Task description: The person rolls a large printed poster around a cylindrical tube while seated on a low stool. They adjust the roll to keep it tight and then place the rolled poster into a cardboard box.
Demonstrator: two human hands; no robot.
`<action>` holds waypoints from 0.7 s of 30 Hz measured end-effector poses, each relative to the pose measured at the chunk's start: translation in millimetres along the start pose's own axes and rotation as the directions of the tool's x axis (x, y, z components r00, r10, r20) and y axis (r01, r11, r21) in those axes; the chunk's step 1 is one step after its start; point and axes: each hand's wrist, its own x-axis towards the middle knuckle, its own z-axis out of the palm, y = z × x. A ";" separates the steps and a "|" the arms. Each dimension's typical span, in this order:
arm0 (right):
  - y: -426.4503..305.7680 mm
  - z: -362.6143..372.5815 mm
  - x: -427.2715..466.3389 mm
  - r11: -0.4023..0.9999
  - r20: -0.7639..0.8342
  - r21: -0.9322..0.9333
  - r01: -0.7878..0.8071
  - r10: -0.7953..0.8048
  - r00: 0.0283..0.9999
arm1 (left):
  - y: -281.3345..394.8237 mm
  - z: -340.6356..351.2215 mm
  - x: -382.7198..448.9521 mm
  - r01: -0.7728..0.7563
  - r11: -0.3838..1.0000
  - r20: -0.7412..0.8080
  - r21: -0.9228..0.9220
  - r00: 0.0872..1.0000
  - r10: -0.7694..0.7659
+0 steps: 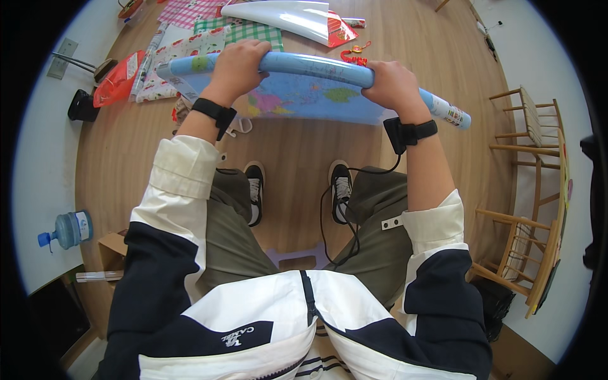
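A blue printed map sheet (pixel 313 97) hangs in front of me, its upper part wound into a long glossy roll (pixel 313 65). My left hand (pixel 241 64) is closed around the roll left of its middle. Toward the other end, my right hand (pixel 390 85) grips the same roll. The right end sticks out past that hand and shows a white printed patch. Coloured land areas are visible on the hanging part. Both wrists wear black straps, and a black cable (pixel 370 172) runs down from the right one.
Patterned sheets (pixel 256 35), a white glossy sheet (pixel 285 16), a red plastic bag (pixel 121 78) and a red tasselled ornament (pixel 354 58) lie on the wooden floor beyond. Wooden chairs (pixel 532 114) line the right wall. A water bottle (pixel 71 230) and cardboard box (pixel 110 249) are at left.
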 end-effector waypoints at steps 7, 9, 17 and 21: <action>-1.4 -2.6 -2.3 1.000 0.013 0.030 0.005 -0.005 1.000 | 6.7 -3.9 1.1 0.079 0.996 0.091 0.033 0.993 -0.081; -0.5 -0.2 -1.8 0.999 0.004 0.044 0.007 -0.008 1.000 | 5.9 -1.9 0.7 0.099 0.994 0.098 0.047 0.990 -0.104; 5.8 5.2 -1.7 0.997 -0.073 0.024 0.080 -0.078 0.994 | 3.0 2.4 -0.5 0.130 0.991 0.114 0.036 0.984 -0.134; 5.6 7.0 1.5 0.999 -0.074 -0.001 0.052 -0.052 0.996 | 0.8 4.4 -1.5 0.114 0.993 0.076 0.030 0.990 -0.116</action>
